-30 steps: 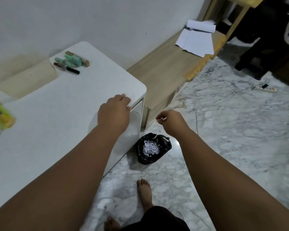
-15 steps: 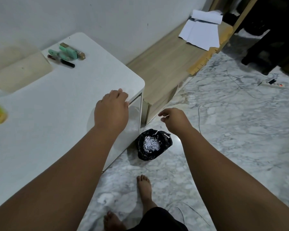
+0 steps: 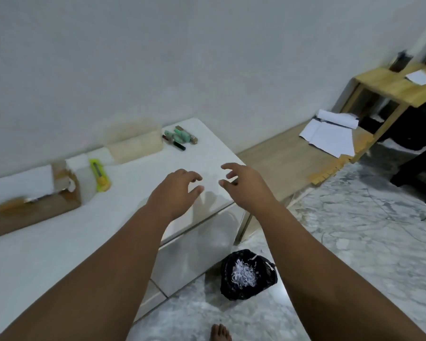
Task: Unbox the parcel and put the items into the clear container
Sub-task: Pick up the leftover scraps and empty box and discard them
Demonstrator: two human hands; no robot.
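Head view, looking down over a white table (image 3: pixel 47 254) set against a pale wall (image 3: pixel 158 57). At far left, along the wall, an opened cardboard parcel (image 3: pixel 32 210) lying on the tabletop, flaps torn and up, white wrapping showing inside; blurred, contents not clear. Just right of it, a clear container (image 3: pixel 86 173), hard to make out against the white, with a yellow box cutter (image 3: pixel 99 174) resting on top of it. Further right, against the wall, a beige foam block (image 3: pixel 135 146). Near the table's far right corner, a small cluster of items (image 3: pixel 181 138): mint-green pieces, a tan stick, a dark pen; no writing legible on any of them. In the middle, above the table's right end, left hand (image 3: pixel 176 193) and right hand (image 3: pixel 244 184) side by side, apart from each other, both held palm down with fingers spread and loosely curled, clamped on nothing, not touching the tabletop as far as can be told. Below the right forearm, on the marble floor (image 3: pixel 354 242), a black bin bag (image 3: pixel 247 275) with white shredded paper in it, just beside the table's front corner. At the bottom edge, a bare foot (image 3: pixel 220 333). Right of the table, a low wooden shelf (image 3: pixel 280 158) along the wall, loose white sheets of paper (image 3: pixel 330 136) on it. At far right, a taller wooden stand (image 3: pixel 389 84) with another white sheet on top. No brand or label readable anywhere.
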